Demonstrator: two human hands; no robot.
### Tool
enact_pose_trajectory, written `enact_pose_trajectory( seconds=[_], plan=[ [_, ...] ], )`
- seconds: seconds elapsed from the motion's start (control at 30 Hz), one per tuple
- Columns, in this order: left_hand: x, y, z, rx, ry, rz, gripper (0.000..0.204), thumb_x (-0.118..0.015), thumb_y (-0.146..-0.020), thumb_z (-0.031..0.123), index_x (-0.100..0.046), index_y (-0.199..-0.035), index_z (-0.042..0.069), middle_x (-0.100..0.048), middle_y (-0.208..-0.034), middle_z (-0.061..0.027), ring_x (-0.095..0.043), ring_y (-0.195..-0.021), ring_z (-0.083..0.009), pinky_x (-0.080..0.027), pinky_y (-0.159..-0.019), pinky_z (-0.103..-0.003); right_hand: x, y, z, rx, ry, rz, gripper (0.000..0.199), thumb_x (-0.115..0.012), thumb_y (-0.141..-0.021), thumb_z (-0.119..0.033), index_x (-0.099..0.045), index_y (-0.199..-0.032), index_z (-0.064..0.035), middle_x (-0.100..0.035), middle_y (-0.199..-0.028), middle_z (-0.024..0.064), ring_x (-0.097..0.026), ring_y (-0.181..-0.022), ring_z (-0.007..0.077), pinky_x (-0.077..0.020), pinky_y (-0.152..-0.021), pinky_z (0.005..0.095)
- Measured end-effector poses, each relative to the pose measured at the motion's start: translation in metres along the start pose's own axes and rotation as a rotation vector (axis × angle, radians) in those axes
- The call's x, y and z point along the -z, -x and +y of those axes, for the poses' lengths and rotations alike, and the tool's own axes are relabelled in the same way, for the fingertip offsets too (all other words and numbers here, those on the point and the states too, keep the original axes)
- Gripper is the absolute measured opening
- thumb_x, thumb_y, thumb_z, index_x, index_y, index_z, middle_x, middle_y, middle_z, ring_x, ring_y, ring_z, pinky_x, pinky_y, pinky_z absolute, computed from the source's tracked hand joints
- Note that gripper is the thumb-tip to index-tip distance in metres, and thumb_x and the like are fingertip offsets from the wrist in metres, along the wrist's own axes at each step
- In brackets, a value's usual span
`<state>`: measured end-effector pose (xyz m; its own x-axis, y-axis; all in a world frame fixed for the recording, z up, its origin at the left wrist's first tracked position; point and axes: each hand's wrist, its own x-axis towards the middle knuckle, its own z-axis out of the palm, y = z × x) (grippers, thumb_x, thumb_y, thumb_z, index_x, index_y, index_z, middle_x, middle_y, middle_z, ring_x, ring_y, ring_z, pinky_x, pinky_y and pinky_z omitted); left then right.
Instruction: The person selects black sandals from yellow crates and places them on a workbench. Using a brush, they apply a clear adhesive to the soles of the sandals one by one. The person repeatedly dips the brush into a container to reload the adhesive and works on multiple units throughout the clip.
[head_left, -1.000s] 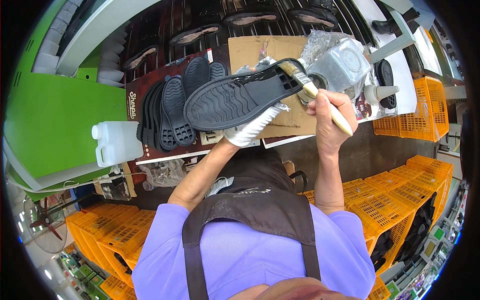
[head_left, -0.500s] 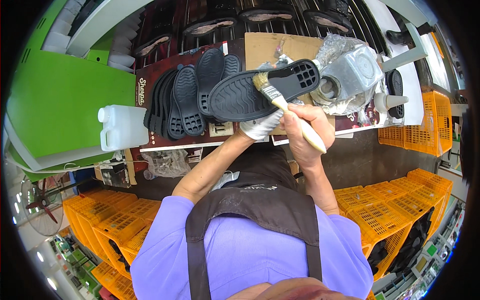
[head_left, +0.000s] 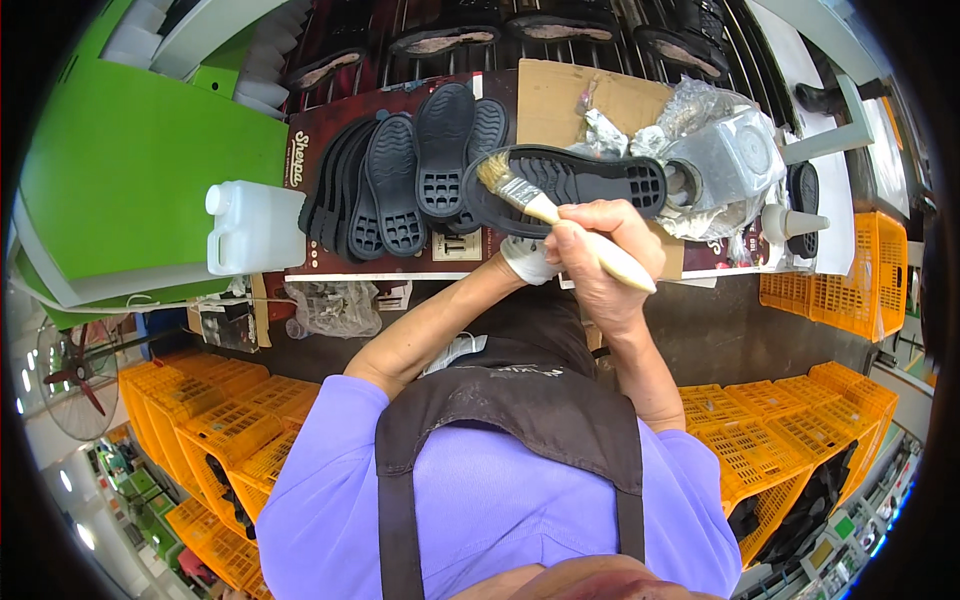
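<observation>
My right hand is closed round the pale handle of a paintbrush. Its bristles touch the left, rounded end of a black shoe sole, inside the raised rim. The sole lies nearly level, with a grid of square hollows at its right end. My left hand, in a white glove, supports it from below; most of its fingers are hidden under the sole. More black soles lie together just left of the held one.
A clear wide-mouthed jar lies in crumpled plastic on the right. Beyond it are a white nozzle bottle and an orange crate. A white jug stands left. Black shoes line a rack behind; orange crates flank me.
The brush has moved toward the sole's left end. The sole has turned to lie more level and sits a little further right. The whole view has shifted slightly.
</observation>
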<state>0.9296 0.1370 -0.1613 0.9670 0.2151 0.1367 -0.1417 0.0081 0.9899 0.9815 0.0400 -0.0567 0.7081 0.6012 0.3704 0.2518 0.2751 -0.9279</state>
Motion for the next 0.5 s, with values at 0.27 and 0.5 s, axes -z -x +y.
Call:
enact_pose_trajectory(
  seconds=[0.27, 0.5],
  plan=[
    [0.002, -0.001, 0.038, 0.020, -0.164, -0.155, 0.025, -0.067, -0.077, 0.014, -0.052, -0.096, 0.007, -0.053, -0.090, -0.0045, -0.052, -0.086, -0.0161, -0.044, -0.075, -0.030, 0.023, -0.024, -0.008, -0.151, -0.043, -0.218, 0.014, -0.070, -0.075, -0.004, -0.061, -0.085, 0.0027, -0.063, -0.074, 0.0068, -0.059, -0.061, 0.0083, -0.0462, -0.054, 0.0198],
    [0.025, 0.010, 0.053, 0.070, -0.165, -0.436, 0.045, -0.073, -0.073, 0.018, -0.053, -0.110, 0.003, -0.057, -0.103, -0.0071, -0.055, -0.096, -0.0178, -0.047, -0.084, -0.031, 0.042, -0.043, -0.003, -0.201, -0.033, -0.356, 0.013, -0.066, -0.079, -0.006, -0.061, -0.086, 0.0045, -0.062, -0.071, 0.0056, -0.058, -0.057, 0.0069, -0.0465, -0.052, 0.0172]
  ],
)
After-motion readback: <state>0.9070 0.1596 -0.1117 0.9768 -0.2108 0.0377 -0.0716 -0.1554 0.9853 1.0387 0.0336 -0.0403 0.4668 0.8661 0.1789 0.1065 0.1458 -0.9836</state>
